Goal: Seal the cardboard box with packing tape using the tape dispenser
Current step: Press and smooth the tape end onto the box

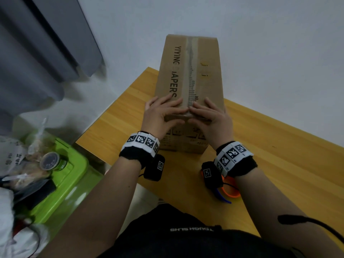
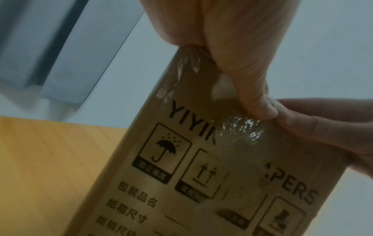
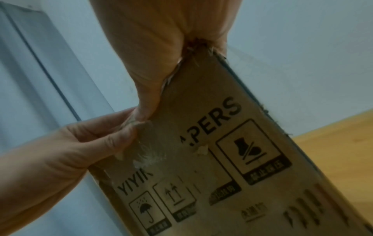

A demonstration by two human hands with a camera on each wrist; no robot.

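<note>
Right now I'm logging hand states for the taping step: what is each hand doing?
Left hand: open, fingers flat on the cardboard box top, thumb on its near face.
Right hand: open, pressing the same near edge beside it.

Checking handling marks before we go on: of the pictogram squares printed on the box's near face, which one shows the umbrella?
The leftmost square on the cardboard box, below the "YIYIN" lettering. It has an umbrella under raindrops; its neighbour shows upward arrows.

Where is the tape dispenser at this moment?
In the head view, the orange tape dispenser lies on the wooden table near its front edge, partly hidden under the right wrist, behind the right hand pressing the cardboard box.
</note>
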